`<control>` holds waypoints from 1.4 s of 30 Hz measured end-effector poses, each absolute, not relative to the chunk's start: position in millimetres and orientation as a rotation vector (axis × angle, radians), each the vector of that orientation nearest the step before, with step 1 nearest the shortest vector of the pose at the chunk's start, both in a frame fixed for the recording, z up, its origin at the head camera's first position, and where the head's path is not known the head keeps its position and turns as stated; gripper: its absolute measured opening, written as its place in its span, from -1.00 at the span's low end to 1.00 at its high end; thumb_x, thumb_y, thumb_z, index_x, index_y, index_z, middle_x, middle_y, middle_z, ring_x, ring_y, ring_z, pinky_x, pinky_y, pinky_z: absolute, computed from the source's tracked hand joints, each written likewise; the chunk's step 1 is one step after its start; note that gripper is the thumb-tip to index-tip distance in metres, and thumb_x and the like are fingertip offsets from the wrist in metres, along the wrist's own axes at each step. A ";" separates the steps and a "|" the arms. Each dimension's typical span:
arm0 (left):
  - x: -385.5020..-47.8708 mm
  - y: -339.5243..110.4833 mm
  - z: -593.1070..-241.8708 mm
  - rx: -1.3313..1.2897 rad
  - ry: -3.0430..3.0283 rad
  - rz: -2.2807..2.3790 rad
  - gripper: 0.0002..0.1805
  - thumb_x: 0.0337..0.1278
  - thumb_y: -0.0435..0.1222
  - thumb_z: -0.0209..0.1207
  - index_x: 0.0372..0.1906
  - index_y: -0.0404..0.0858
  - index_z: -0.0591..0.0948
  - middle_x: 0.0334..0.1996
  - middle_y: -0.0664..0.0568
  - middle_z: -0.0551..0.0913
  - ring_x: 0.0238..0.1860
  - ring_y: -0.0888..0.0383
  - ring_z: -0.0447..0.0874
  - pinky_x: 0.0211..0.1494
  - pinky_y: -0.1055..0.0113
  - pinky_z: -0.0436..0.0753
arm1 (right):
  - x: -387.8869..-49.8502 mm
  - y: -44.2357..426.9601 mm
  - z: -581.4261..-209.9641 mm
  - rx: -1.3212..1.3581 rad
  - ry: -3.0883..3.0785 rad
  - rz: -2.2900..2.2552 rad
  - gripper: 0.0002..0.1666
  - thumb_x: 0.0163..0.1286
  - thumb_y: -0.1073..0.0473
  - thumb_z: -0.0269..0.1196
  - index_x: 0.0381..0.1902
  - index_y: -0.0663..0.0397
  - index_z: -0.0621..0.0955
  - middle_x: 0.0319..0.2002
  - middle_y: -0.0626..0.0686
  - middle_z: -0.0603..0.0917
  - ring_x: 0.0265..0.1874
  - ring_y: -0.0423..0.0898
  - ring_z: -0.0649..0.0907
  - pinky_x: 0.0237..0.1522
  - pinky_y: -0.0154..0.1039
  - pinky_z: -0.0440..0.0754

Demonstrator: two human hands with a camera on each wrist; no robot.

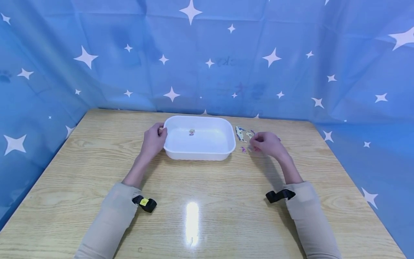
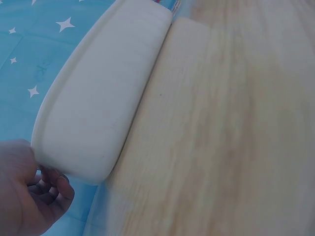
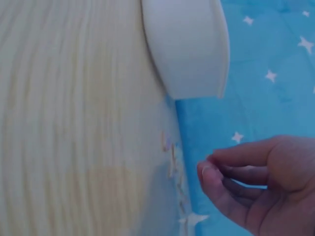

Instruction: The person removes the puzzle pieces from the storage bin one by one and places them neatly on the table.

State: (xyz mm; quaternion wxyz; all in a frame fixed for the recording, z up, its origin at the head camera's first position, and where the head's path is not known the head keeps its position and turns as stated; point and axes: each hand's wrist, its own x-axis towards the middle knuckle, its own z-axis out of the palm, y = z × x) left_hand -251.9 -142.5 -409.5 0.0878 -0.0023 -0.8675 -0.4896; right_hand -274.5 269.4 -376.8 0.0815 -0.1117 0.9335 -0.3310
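A white rectangular tray (image 1: 197, 155) stands near the table's far edge, with a few small brownish pieces (image 1: 192, 132) inside it. My left hand (image 1: 154, 139) grips the tray's left rim, and its curled fingers show beneath that end in the left wrist view. To the right of the tray lie small, flat, colourful pieces, like jigsaw pieces (image 1: 240, 133), partly joined in an irregular outline. Over them hovers my right hand (image 1: 267, 143), its thumb and index fingertip together. Whether a small piece is between those fingertips is too fine to see. The hand hides some pieces.
The wooden table (image 1: 207, 187) reaches toward me, with a bright light reflection on it. Behind it hangs a blue curtain (image 1: 145, 79) with white stars. Each sleeve carries a black wrist camera, one left (image 1: 148, 205) and one right (image 1: 278, 195).
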 end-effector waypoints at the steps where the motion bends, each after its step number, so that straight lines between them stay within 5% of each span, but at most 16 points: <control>1: -251.7 -142.5 -409.5 -0.005 -2.584 -1.459 -0.54 0.55 -0.26 -0.06 0.34 -0.46 0.44 -0.35 -0.14 0.54 -0.44 0.08 0.47 -0.44 0.37 0.47 | -274.2 267.1 -375.2 -0.352 2.791 -1.002 -0.71 0.53 0.19 0.15 -0.08 0.36 0.65 -0.35 0.20 0.69 -0.35 0.10 0.65 -0.34 -0.20 0.58; 10: -251.7 -142.6 -409.3 -0.010 -2.580 -1.456 -0.54 0.55 -0.26 -0.06 0.34 -0.47 0.44 -0.36 -0.13 0.52 -0.43 0.08 0.45 -0.44 0.38 0.46 | -272.3 238.4 -359.7 -0.492 2.790 -1.157 -0.68 0.55 0.12 0.17 -0.03 0.31 0.64 -0.30 0.25 0.70 -0.32 0.15 0.71 -0.14 0.16 0.65; 21: -252.1 -143.3 -409.7 -0.005 -2.579 -1.455 -0.54 0.55 -0.26 -0.06 0.34 -0.46 0.44 -0.35 -0.13 0.53 -0.43 0.08 0.46 -0.45 0.39 0.46 | -276.2 191.7 -351.8 -0.690 2.826 -1.294 -0.75 0.51 0.16 0.22 -0.05 0.25 0.68 -0.30 0.17 0.71 -0.33 0.12 0.68 -0.33 -0.28 0.59; 42: -251.7 -141.6 -407.2 -0.019 -2.554 -1.437 -0.57 0.52 -0.30 -0.04 0.29 -0.49 0.48 -0.42 -0.09 0.49 -0.48 0.11 0.43 -0.47 0.39 0.43 | -299.3 105.8 -388.7 -0.787 2.720 -1.213 -0.72 0.45 0.26 0.25 0.04 0.29 0.66 -0.07 0.17 0.73 -0.12 0.08 0.72 0.01 -0.11 0.62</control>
